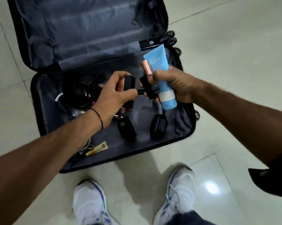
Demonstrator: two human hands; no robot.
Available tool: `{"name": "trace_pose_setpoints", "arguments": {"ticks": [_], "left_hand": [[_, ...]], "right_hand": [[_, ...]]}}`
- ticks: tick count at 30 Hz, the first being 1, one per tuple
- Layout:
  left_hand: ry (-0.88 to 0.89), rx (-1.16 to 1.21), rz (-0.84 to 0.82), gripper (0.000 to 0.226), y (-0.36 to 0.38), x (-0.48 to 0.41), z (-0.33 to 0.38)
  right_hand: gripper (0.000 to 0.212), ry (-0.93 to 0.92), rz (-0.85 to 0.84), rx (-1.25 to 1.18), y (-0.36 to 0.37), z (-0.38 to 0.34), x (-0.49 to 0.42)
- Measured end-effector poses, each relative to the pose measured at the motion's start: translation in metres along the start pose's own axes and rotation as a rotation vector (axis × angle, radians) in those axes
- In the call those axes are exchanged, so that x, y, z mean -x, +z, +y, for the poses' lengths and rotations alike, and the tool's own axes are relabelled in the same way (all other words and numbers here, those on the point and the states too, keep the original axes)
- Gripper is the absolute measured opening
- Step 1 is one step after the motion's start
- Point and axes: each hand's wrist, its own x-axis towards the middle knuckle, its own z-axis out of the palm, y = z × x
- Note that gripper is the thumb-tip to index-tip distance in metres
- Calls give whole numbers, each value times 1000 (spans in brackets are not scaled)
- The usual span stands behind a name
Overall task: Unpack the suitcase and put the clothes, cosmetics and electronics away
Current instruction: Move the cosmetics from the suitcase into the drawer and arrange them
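Suitcase (145, 148) open on floor; headphones (158, 125), cables (75, 91) inside. Right grip (176, 85) clutches tube (158, 60) and lipstick (145, 66); left grip (116, 95) pinches black box (129, 83). Right is crowded: don't add more, carry cosmetics off now.

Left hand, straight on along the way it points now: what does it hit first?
Probably the black case gripped in the right hand beside the blue tube. The left hand, itself holding a black box, points straight at it. Depth is unclear.
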Motion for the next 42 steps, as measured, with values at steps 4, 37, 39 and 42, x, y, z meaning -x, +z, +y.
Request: {"name": "trace_pose_setpoints", "arguments": {"ticks": [4,37,39,42], "left_hand": [[-86,-17,-35,40,32,86,80],[95,-271,-1157,42,736,514,611],[114,-271,-1176,42,804,501,628],[123,-264,-1225,43,899,486,657]], "right_hand": [[28,61,151,-125,23,-32,115],[22,-667,1416,-894,-143,-237,1022],[23,-677,1441,-883,-205,-246,1050],[17,-675,1517,-883,-290,-270,1093]]}}
